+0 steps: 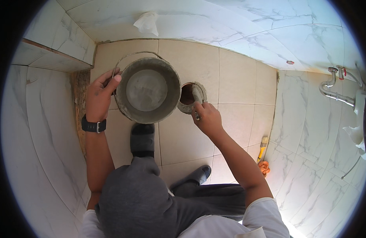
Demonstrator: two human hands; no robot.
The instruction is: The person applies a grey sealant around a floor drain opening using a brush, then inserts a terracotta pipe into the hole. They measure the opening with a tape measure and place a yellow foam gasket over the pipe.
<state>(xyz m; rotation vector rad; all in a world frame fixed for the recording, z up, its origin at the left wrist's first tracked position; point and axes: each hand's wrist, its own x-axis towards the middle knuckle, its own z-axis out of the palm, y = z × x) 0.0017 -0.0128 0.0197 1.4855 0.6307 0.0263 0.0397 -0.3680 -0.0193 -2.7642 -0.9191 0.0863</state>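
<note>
Tiled floor [238,79]: left hand [99,97] grips bucket [148,89] rim; right hand [208,118] holds trowel [197,101] (handle toward wrist) at hole [187,94], just right of bucket.

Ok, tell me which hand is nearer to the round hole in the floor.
Right. The right hand holds a trowel at the floor hole, at its rim. The left hand grips the bucket rim, on the bucket's far side from the hole.
</note>
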